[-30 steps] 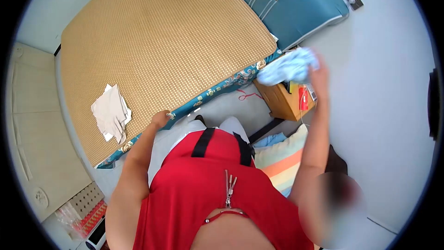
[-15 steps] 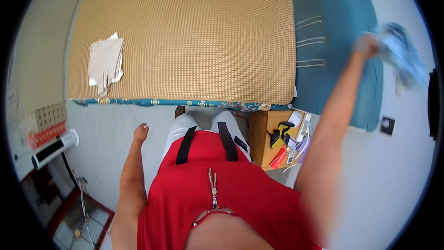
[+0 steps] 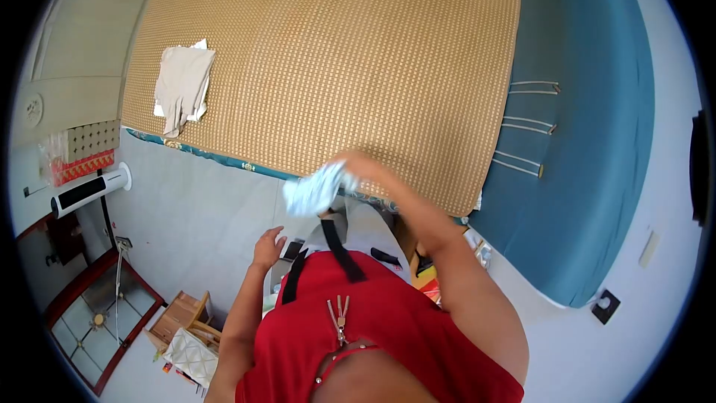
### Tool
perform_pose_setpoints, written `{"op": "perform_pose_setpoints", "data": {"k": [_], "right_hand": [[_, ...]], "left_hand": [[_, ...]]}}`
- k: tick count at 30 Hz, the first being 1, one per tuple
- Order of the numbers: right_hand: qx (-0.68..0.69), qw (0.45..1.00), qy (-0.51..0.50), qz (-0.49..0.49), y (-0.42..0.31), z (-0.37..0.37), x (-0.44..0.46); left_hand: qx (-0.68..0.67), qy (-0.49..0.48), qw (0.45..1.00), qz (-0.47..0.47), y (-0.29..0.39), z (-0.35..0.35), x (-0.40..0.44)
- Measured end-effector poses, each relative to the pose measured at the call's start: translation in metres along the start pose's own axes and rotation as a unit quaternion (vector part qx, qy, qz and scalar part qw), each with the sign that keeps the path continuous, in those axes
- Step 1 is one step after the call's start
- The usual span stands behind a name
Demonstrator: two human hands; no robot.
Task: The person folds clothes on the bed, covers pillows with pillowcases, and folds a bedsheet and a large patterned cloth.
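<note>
I have the pale blue cloth (image 3: 312, 192) by one end in the right hand (image 3: 353, 166), in front of the bed's patterned edge (image 3: 248, 166), those fingers closed on it though blur hides how deep; the left hand (image 3: 267, 248) is empty, fingers loosely parted. A shallow pinch could, I judge, let it slip to the floor (image 3: 216, 192). Its long axis slants across my view, free end pointing lower left.

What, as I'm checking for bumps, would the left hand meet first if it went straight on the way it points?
Probably the light blue cloth in the right hand: it lies ahead of the left hand, though depth is unclear.
</note>
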State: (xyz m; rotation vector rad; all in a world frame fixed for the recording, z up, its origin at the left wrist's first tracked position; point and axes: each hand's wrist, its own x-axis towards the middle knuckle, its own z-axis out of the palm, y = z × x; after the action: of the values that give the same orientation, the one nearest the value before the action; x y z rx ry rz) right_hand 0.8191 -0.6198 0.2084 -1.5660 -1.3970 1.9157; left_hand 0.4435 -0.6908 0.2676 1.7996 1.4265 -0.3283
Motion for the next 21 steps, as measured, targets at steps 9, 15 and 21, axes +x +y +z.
{"op": "perform_pose_setpoints", "data": {"k": [9,15,21], "right_hand": [[-0.123,0.472,0.840,-0.238,-0.146,-0.379,-0.240],[-0.124,0.424,0.881,-0.169,-0.092,-0.496,-0.089],[-0.390,0.894,0.210,-0.066,0.076,-0.136,0.213]], "left_hand": [[-0.105,0.007,0.984,-0.143,-0.030,0.013,-0.014],[-0.075,-0.043,0.975,-0.203,-0.044,0.051,-0.040],[-0.138,-0.035,0.970,-0.199,0.004,0.055,-0.014]]}}
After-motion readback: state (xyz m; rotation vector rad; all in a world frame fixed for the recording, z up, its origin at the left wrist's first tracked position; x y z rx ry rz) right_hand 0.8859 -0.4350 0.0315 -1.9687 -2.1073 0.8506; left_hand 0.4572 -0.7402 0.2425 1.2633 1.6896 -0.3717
